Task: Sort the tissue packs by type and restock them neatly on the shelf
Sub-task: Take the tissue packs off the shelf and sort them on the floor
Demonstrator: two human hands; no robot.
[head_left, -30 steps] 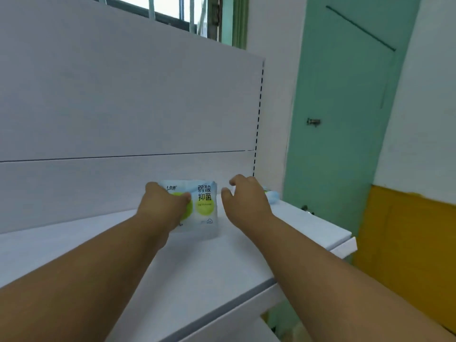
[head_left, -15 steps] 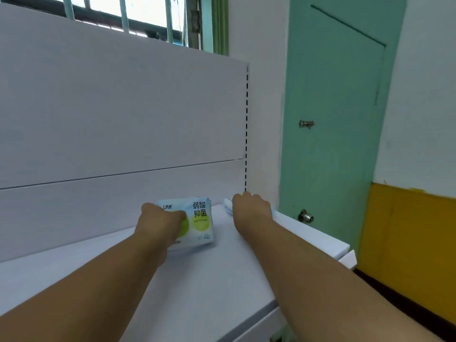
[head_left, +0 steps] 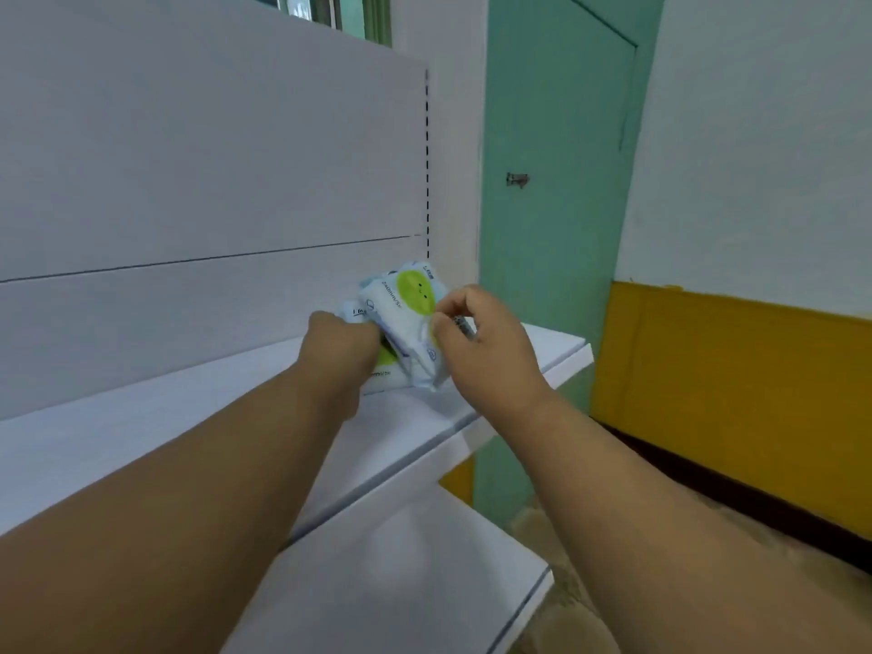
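Observation:
Two white tissue packs with green circles are at the right end of the white shelf (head_left: 198, 427). My left hand (head_left: 342, 342) grips one tissue pack (head_left: 384, 370), which stands on the shelf board and is mostly hidden behind the hand. In my right hand (head_left: 481, 342) is a second tissue pack (head_left: 410, 304), held tilted against the first, its green face turned toward me. The two packs touch each other near the shelf's back panel.
The white back panel (head_left: 212, 158) rises behind the shelf. A lower white shelf board (head_left: 401, 573) lies below. To the right are a green door (head_left: 552, 181) and a yellow-and-white wall (head_left: 731, 370).
My right hand has picked up a second pack from the shelf's right end and brought it against the first. My left hand keeps its hold on the first pack.

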